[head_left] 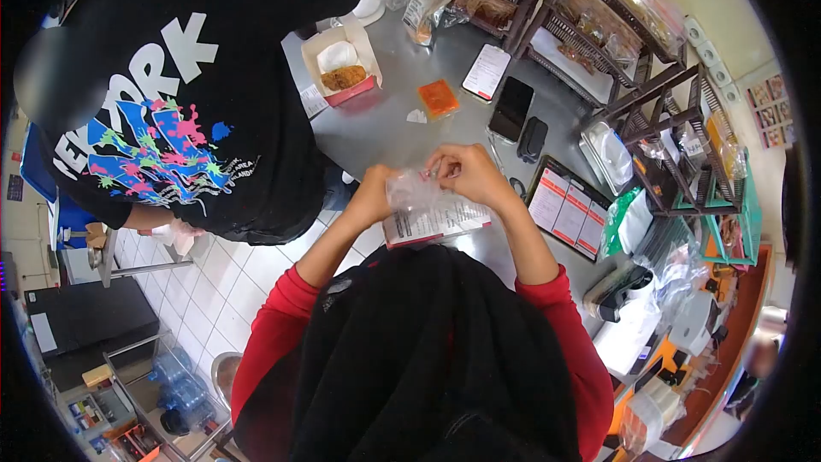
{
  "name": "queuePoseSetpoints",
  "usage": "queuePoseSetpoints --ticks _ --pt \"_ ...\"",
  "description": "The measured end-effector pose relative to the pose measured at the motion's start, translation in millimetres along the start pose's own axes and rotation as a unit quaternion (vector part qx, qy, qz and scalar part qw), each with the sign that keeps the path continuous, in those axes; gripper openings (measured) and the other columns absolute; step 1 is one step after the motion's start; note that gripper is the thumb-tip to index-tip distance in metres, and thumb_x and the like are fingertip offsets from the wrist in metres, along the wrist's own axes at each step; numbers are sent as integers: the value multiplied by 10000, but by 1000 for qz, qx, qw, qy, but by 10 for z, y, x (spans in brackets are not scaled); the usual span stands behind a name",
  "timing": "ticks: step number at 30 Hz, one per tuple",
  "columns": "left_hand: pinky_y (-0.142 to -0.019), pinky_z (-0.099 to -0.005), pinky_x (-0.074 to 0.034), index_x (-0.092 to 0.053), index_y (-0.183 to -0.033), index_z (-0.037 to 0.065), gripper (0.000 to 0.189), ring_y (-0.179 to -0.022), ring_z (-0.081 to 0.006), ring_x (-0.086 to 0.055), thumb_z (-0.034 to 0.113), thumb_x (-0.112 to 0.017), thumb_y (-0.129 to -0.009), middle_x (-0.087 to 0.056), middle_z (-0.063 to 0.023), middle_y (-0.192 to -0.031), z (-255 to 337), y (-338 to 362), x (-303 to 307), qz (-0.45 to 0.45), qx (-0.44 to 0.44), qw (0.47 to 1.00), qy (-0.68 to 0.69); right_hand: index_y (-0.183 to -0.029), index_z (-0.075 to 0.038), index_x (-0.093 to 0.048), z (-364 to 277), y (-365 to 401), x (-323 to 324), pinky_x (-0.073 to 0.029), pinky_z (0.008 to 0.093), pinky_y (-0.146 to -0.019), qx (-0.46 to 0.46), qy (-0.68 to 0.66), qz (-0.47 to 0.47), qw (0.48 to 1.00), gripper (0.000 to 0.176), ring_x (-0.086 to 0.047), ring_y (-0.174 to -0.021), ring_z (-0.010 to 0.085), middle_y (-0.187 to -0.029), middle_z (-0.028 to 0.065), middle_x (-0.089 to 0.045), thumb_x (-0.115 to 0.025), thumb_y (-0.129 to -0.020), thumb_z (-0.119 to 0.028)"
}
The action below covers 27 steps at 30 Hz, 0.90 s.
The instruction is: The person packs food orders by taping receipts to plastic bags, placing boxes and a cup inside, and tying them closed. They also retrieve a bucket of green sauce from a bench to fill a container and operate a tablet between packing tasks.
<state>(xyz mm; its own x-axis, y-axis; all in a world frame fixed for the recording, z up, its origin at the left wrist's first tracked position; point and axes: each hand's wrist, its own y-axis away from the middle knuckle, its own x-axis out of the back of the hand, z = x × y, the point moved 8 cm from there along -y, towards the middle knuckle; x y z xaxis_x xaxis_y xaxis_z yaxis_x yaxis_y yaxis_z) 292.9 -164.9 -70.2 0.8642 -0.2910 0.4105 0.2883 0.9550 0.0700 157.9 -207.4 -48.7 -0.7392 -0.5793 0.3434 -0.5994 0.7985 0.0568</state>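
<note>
My left hand point(374, 193) grips the left side of a small transparent plastic bag point(404, 192). With its fingers pinched together, my right hand point(469, 174) holds the bag's upper right edge. Just beneath the bag, close to my body, is a white printed carton point(440, 221) with a red edge, partly covered by the bag and my hands. Farther up the metal table point(389, 124) lies a flat orange sauce packet point(438, 98), beside a small white scrap point(416, 116).
Another person point(171, 103) in a black printed shirt stands at the left. An open box point(355, 94) holds fried food point(344, 78). Phones point(513, 109), a tablet point(568, 207) and a dark case point(532, 139) lie at the right, before brown racks point(590, 26) of packets.
</note>
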Motion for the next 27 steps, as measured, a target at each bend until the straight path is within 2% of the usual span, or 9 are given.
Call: queuePoseSetpoints --ticks 1,2,5,8,11,15,18,23,27 --pt "-688 -270 -496 -677 -832 34 172 -762 -124 -629 110 -699 -678 -654 -62 -844 -92 -21 -11 -25 58 998 2 -933 -24 -632 -16 28 48 -495 309 -711 -27 -36 21 999 305 -615 -709 224 -800 93 -652 -725 -643 -25" --pt "-641 -261 -501 -670 -850 32 141 -763 -106 -630 67 -692 -715 -668 -57 -890 -87 -71 4 6 14 999 46 -930 -46 -605 -440 210 209 -423 356 -813 126 183 196 955 318 -600 -798 212 -845 68 -644 -735 -639 -54" --pt "-622 -258 -509 -661 -889 5 164 -736 -113 -627 13 -689 -727 -668 -74 -886 -97 -100 -98 2 126 946 300 -852 -97 -614 -565 627 43 -333 373 -807 225 195 333 895 228 -568 -799 189 -804 23 -620 -731 -662 -142" --pt "-619 -245 -513 -647 -916 -39 209 -712 -126 -629 -12 -701 -715 -664 -95 -851 -207 -97 -156 -2 176 930 323 -803 -112 -629 -511 633 -327 -300 350 -786 196 282 306 888 167 -564 -795 157 -813 0 -606 -737 -677 -124" --pt "-553 -221 -501 -670 -767 -71 123 -607 -113 -615 -1 -739 -693 -656 -94 -719 -156 -81 -112 31 181 930 318 -763 -110 -627 -491 672 -383 -317 360 -773 182 317 357 860 132 -564 -787 160 -799 -5 -601 -731 -683 -120" --pt "-598 -227 -505 -662 -829 -82 129 -664 -127 -626 -9 -693 -728 -663 -111 -786 -217 -67 -113 -20 201 952 232 -818 -42 -584 -448 667 -434 -338 388 -771 188 322 351 859 101 -546 -787 225 -811 64 -575 -651 -752 -80" --pt "-555 -229 -483 -679 -782 -60 99 -616 -111 -607 -6 -700 -701 -655 -79 -711 -228 -81 -100 37 138 958 250 -797 -38 -534 -296 631 -452 -352 412 -780 164 287 303 894 97 -516 -836 250 -827 85 -529 -592 -720 -31" --pt "-627 -240 -496 -674 -828 -54 150 -675 -119 -616 -62 -655 -679 -661 -64 -758 -136 19 -104 60 109 968 216 -755 -69 -508 -422 936 -402 -342 408 -784 264 273 332 863 142 -524 -779 239 -763 63 -522 -583 -655 -2" --pt "-686 -239 -489 -661 -902 -40 225 -755 -111 -609 -63 -639 -679 -649 -50 -863 52 20 -142 43 19 981 187 -810 -64 -540 -102 845 -109 -326 365 -767 116 160 416 887 123 -541 -787 216 -785 52 -552 -602 -711 -26"
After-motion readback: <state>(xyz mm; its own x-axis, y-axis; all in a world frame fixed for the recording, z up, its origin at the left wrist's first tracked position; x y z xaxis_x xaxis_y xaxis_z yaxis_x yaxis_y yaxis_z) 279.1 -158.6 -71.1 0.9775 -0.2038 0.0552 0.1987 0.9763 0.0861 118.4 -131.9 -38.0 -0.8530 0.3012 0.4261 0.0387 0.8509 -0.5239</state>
